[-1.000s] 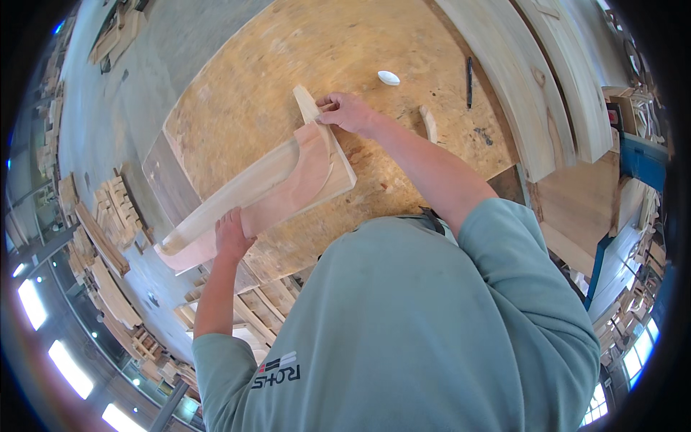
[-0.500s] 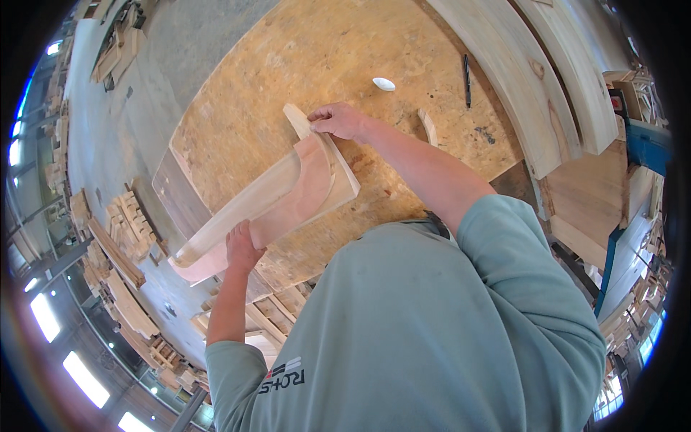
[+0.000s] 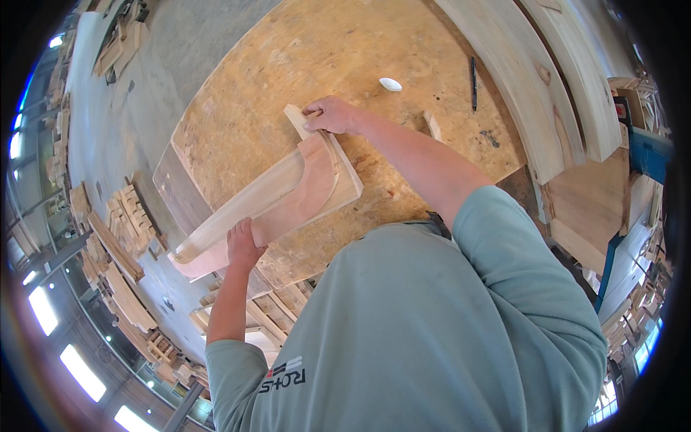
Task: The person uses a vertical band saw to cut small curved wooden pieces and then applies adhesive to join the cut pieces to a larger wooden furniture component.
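Observation:
A pinkish curved wooden template (image 3: 291, 205) lies along a pale wooden board (image 3: 245, 194) on the worktable. My left hand (image 3: 245, 245) grips the template's near edge toward its left end, fingers on top and thumb side out of clear sight. At the far right end, my right hand (image 3: 331, 115) is closed, fingertips and thumb on a short wooden strip (image 3: 296, 121) that sticks out past the board's end. Part of that strip is hidden behind my fingers.
A worn plywood tabletop (image 3: 288, 57) carries a white oval object (image 3: 390, 84), a black pen (image 3: 473, 83) and a small wood offcut (image 3: 432, 125). Long thick planks (image 3: 518, 79) run along the right. Stacked wooden parts (image 3: 132, 216) stand on the floor at left.
My right hand has shifted slightly up and left along the strip. The template and board stay nearly in place, and my left hand keeps its hold.

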Action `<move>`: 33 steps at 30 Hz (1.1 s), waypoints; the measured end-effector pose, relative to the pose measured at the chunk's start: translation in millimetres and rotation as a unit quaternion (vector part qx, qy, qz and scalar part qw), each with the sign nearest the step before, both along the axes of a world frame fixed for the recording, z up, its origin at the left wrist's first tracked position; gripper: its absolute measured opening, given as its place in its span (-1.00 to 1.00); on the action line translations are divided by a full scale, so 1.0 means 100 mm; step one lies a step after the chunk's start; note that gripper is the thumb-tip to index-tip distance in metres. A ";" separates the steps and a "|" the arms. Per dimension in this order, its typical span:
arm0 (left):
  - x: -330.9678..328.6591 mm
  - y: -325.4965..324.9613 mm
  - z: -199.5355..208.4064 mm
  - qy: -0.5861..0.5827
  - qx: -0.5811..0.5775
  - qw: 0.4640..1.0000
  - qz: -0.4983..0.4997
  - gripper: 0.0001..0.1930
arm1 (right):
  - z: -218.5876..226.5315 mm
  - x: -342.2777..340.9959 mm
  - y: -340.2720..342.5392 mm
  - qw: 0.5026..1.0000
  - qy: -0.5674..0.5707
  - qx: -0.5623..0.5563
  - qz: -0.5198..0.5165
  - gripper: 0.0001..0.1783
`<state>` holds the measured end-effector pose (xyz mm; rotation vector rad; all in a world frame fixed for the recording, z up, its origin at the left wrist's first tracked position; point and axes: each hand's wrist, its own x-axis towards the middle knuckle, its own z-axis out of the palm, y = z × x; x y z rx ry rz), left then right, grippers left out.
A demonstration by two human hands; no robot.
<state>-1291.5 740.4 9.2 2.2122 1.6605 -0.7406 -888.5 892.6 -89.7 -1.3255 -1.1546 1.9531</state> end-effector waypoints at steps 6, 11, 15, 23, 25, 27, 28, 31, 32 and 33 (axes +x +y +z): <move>0.05 0.02 0.04 0.002 -0.017 1.000 0.019 -0.02 | -0.04 0.01 0.02 0.996 0.041 -0.035 -0.073 -0.41; 0.02 0.00 0.02 0.002 -0.014 1.000 0.020 -0.02 | 0.09 0.05 -0.07 0.998 0.012 -0.019 -0.064 -0.43; -0.03 0.00 -0.02 0.000 -0.006 1.000 0.002 -0.03 | 0.05 0.03 -0.11 0.997 0.024 -0.007 -0.076 -0.44; -0.05 -0.02 -0.03 0.005 -0.007 1.000 0.007 -0.03 | -0.03 -0.03 -0.17 0.992 0.052 -0.023 -0.111 -0.42; -0.05 -0.01 -0.03 0.007 -0.004 1.000 0.006 -0.03 | -0.03 -0.03 -0.19 0.992 0.044 -0.026 -0.116 -0.42; -0.04 0.00 -0.03 0.004 -0.005 1.000 0.006 -0.04 | -0.04 -0.05 -0.18 0.993 0.033 -0.017 -0.116 -0.44; -0.04 0.00 -0.03 0.002 -0.006 1.000 0.006 -0.04 | -0.04 -0.06 -0.18 0.992 0.033 -0.017 -0.121 -0.45; -0.04 -0.01 -0.03 0.006 -0.009 1.000 0.013 -0.05 | -0.04 -0.09 -0.20 0.991 0.025 -0.011 -0.133 -0.47; -0.04 -0.01 -0.02 0.004 -0.009 1.000 0.013 -0.05 | -0.03 -0.10 -0.21 0.991 0.018 -0.007 -0.136 -0.47; -0.03 -0.01 -0.01 0.002 -0.009 1.000 0.013 -0.05 | -0.05 -0.11 -0.21 0.990 0.011 -0.002 -0.138 -0.48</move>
